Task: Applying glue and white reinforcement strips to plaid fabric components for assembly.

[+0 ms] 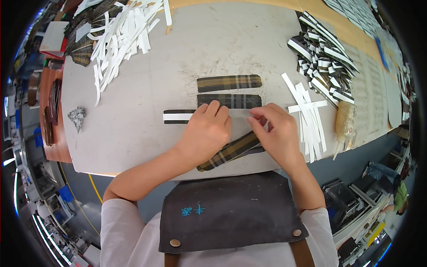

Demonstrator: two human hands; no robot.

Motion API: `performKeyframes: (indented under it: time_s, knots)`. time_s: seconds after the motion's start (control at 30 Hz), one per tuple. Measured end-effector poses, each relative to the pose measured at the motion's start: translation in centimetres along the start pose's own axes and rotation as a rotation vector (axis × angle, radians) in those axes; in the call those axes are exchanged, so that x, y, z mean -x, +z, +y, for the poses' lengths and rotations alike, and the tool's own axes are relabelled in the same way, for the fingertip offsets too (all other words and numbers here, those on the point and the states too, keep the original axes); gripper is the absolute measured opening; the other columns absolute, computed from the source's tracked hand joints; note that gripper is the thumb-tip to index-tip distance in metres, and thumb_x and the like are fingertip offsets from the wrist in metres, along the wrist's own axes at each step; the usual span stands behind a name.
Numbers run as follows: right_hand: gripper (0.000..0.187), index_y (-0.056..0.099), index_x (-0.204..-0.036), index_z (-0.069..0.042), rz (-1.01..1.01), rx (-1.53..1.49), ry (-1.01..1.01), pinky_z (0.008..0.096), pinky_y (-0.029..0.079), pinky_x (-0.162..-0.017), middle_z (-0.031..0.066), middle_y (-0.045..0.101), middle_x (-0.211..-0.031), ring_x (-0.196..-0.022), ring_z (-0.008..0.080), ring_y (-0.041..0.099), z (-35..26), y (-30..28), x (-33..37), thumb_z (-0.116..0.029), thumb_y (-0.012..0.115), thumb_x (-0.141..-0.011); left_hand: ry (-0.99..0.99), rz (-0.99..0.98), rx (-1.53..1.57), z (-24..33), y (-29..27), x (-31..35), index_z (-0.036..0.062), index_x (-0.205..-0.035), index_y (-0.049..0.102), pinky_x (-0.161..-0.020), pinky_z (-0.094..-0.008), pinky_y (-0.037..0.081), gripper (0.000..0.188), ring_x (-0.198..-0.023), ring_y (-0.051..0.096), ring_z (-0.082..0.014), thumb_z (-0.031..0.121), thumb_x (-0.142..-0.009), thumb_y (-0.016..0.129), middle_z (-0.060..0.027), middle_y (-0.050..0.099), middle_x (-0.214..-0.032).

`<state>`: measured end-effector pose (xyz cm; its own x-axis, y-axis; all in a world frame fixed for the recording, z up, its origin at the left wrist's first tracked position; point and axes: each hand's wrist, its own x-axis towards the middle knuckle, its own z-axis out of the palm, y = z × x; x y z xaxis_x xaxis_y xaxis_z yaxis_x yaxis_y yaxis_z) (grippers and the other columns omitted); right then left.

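My left hand (209,131) is closed, its bent fingers pressing down on a black strip with a white band along its middle (178,117). The strip's left end sticks out beside the hand; the fingers cover much of the rest. At the right my right hand (280,131) has its thumb and fingertips drawn together in a pinch; what is between them, if anything, I cannot make out. Just beyond the hands lie a dark plaid strip (235,100) and a brown plaid strip (229,82). Closer to me, more plaid strips (231,152) lie slanted, partly under both hands.
White strips lie loose by my right hand (307,113) and in a pile (129,42) at the far left. A heap of black-and-white strips (327,58) is at the far right, near a yellowish glue bottle (345,120). A crumpled grey lump (77,117) lies on the left.
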<state>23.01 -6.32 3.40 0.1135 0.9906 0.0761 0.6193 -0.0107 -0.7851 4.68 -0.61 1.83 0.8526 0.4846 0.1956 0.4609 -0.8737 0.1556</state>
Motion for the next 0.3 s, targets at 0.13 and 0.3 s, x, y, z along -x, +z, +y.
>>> performKeyframes:
  time_s: [0.13, 0.3]
  knots:
    - [0.013, 0.067, -0.085, -0.001, -0.122, -0.057, 0.023, 0.0288, 0.05, -0.055, 0.0103, 0.064, -0.075, -0.06, 0.0203, 0.063, -0.2, 2.0, -0.8, -0.008, 0.07, -0.076, -0.047, 0.06, 0.039, -0.2, 0.6, 0.3, -0.0007, -0.073, 0.06, -0.059, -0.0312, 0.045, 0.018, -0.07, 0.05, -0.0229, 0.003, -0.055, 0.061, -0.008, 0.051, -0.073]
    - [0.015, 0.068, -0.083, 0.0, -0.241, -0.24, 0.164, 0.0285, 0.052, -0.06, 0.0143, 0.068, -0.08, -0.067, 0.02, 0.068, -1.2, 3.0, -1.6, -0.014, 0.068, -0.08, -0.261, 0.323, 0.202, -0.7, 0.4, 1.0, 0.005, -0.073, 0.061, -0.059, -0.0319, 0.046, 0.014, -0.074, 0.054, -0.0234, 0.006, -0.06, 0.067, -0.0071, 0.055, -0.077]
